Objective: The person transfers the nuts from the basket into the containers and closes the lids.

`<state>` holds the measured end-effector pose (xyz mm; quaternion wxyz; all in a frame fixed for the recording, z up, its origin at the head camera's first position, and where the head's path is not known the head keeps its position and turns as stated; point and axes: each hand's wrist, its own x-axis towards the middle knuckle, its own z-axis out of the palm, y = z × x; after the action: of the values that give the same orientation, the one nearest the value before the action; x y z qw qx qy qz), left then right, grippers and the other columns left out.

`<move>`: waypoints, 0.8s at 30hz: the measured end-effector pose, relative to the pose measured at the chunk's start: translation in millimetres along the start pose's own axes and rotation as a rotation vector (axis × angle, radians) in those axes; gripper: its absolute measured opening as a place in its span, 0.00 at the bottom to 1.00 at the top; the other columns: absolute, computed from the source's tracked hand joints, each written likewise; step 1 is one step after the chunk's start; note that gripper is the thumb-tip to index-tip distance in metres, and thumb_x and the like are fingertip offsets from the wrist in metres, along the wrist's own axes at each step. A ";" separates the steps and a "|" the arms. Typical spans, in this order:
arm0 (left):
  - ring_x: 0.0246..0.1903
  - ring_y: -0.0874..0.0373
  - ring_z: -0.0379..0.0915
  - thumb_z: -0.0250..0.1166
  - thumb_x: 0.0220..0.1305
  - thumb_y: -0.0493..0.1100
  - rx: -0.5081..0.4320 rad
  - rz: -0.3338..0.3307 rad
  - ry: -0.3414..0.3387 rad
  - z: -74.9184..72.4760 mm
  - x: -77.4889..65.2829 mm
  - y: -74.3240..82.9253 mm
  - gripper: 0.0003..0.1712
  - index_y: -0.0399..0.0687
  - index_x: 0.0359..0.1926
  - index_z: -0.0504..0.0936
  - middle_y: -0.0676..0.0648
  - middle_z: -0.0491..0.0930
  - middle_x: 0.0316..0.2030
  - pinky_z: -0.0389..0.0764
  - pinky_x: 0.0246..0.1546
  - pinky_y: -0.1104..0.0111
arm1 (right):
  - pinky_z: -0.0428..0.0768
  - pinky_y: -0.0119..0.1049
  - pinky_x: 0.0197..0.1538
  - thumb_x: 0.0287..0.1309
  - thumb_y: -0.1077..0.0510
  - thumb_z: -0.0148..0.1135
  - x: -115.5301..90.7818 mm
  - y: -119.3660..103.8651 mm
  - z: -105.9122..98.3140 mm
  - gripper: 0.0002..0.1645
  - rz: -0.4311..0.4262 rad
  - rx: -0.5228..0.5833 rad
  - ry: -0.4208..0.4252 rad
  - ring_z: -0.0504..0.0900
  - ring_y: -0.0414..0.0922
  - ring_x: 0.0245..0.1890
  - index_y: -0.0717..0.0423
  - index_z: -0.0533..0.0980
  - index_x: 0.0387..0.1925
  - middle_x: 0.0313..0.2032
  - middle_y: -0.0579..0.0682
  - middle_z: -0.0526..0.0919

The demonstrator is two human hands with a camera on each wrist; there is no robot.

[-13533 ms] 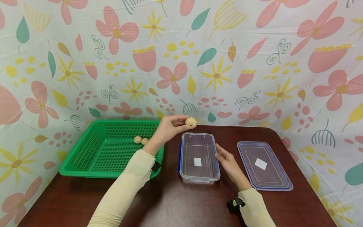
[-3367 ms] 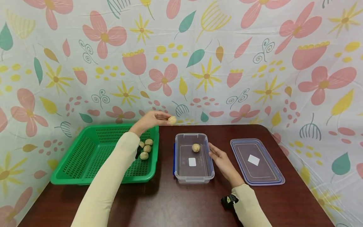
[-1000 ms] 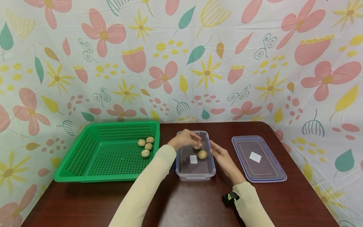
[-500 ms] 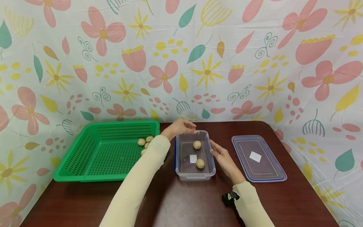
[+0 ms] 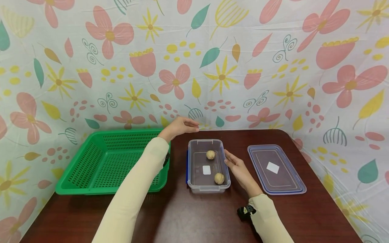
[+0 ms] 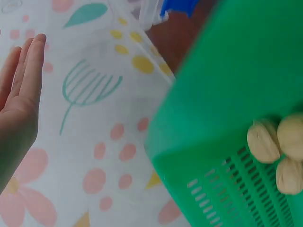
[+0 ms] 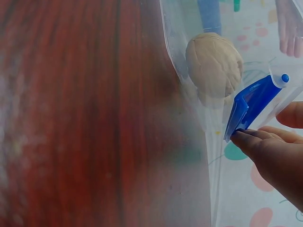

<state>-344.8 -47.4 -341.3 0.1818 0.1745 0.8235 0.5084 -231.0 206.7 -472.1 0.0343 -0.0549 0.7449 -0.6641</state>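
My left hand (image 5: pixel 181 127) is raised behind the gap between basket and box, fingers extended, holding nothing. Two walnuts lie in the clear plastic container (image 5: pixel 197 175): one walnut (image 5: pixel 210 155) towards the back, another walnut (image 5: pixel 219 178) in the front right corner. At the container's right side rests my right hand (image 5: pixel 241 172), its fingers fairly straight; in the right wrist view the fingertips touch a blue clip (image 7: pixel 255 101) of the container. Several walnuts (image 6: pixel 263 142) sit in the green basket (image 5: pixel 110 191), hidden behind my left arm in the head view.
A clear lid (image 5: pixel 278 182) with a blue seal and a white label lies on the brown table (image 5: pixel 194 219), right of my right hand. Behind the table hangs a flower-patterned cloth (image 5: pixel 188 40). The basket takes up the table's left side.
My left hand let go of a second walnut in the container, then rose and drew back leftward towards the basket. The front walnut rolled into the front right corner. My right hand stayed put.
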 end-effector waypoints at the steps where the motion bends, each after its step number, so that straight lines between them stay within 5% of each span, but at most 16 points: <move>1: 0.54 0.52 0.74 0.69 0.61 0.45 0.005 0.003 0.006 -3.6 -1.3 -0.5 0.21 0.47 0.56 0.81 0.46 0.82 0.50 0.71 0.60 0.56 | 0.51 0.49 0.72 0.72 0.67 0.43 0.0 0.0 -0.1 0.31 0.003 0.000 0.001 0.50 0.54 0.72 0.67 0.52 0.72 0.72 0.63 0.53; 11: 0.54 0.52 0.76 0.67 0.63 0.43 -0.074 0.027 0.024 -32.3 -13.4 -11.3 0.22 0.46 0.58 0.79 0.43 0.80 0.53 0.77 0.54 0.62 | 0.51 0.49 0.72 0.72 0.67 0.43 0.7 0.8 -0.8 0.30 0.002 -0.006 -0.001 0.51 0.54 0.72 0.67 0.52 0.72 0.72 0.63 0.53; 24: 0.59 0.52 0.70 0.68 0.62 0.47 -0.069 0.011 0.063 -75.7 -37.4 -38.2 0.25 0.52 0.60 0.78 0.47 0.77 0.58 0.66 0.64 0.54 | 0.52 0.49 0.72 0.72 0.65 0.43 -0.3 1.4 -1.2 0.31 0.012 -0.020 -0.003 0.50 0.54 0.73 0.65 0.52 0.73 0.72 0.62 0.53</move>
<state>-352.1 -139.8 -339.5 0.1587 0.1565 0.8099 0.5426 -230.9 208.0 -473.4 0.0387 -0.0517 0.7516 -0.6564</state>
